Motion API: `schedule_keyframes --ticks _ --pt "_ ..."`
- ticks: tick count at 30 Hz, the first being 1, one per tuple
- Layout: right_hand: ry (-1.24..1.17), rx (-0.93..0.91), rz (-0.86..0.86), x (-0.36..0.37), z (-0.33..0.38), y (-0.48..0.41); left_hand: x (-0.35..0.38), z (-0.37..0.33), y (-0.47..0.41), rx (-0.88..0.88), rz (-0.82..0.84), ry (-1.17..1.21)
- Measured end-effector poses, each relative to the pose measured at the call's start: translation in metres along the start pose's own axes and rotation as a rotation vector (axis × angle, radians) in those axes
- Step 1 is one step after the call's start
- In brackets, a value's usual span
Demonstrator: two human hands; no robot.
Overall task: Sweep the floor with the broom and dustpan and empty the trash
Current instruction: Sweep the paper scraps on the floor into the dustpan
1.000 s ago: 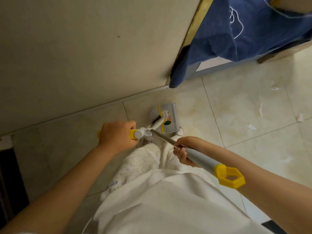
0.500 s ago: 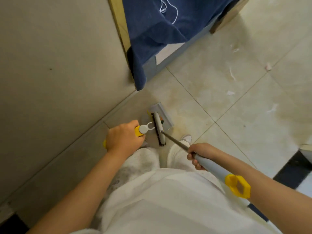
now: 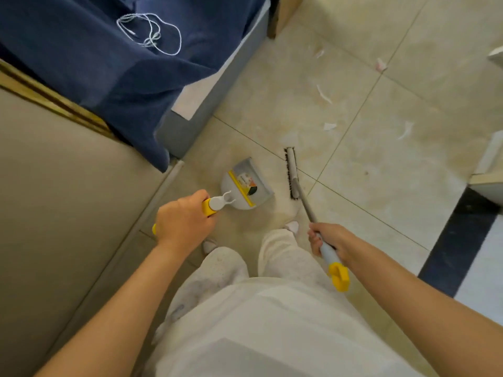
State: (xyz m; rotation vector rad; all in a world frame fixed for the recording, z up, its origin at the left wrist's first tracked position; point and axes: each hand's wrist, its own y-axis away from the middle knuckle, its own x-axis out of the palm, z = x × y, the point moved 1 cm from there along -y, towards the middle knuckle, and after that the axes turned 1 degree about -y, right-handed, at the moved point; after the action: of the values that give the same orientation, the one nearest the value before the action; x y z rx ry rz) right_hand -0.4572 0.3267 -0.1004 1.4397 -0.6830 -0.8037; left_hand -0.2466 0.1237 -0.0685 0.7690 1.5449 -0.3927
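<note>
My left hand (image 3: 183, 219) is closed around the yellow grip of the grey dustpan (image 3: 245, 186), whose pan hangs just above the tile in front of my feet. My right hand (image 3: 328, 238) grips the pale blue handle of the broom (image 3: 291, 172); its narrow black-bristled head rests on the floor just right of the dustpan, apart from it. White paper scraps (image 3: 324, 93) lie scattered on the beige tiles beyond the broom head, with more paper scraps (image 3: 405, 130) further right.
A bed with a dark blue cover (image 3: 109, 63) and a white cord (image 3: 152, 34) on it stands at the upper left. A beige wall (image 3: 54, 200) runs along my left. A dark floor strip (image 3: 460, 240) and white furniture edges (image 3: 490, 164) lie to the right.
The view has swung right, away from the wall. The broom head has moved off the dustpan to its right side, and my two hands have spread apart.
</note>
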Motion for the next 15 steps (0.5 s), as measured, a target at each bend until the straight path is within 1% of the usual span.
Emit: schedule_keyframes --ticks 2,4,8,11,15 --pt "0.052 -0.047 -0.071 -0.034 0.011 -0.007 0.002 -0.023 -0.023 0.072 -0.05 0.001" --pt "0.118 -0.081 -0.126 -0.068 0.022 -0.014 0.004 -0.051 -0.051 0.095 -0.08 -0.026" --pt "0.244 -0.146 -0.215 -0.121 0.046 -0.024 0.004 -0.098 -0.102 0.126 -0.061 -0.082" --pt "0.264 -0.175 -0.247 -0.155 0.07 -0.027 0.001 -0.139 -0.136 0.139 -0.037 -0.088" --pt "0.287 -0.277 -0.246 -0.176 0.101 -0.031 -0.003 -0.18 -0.176 0.18 -0.038 -0.121"
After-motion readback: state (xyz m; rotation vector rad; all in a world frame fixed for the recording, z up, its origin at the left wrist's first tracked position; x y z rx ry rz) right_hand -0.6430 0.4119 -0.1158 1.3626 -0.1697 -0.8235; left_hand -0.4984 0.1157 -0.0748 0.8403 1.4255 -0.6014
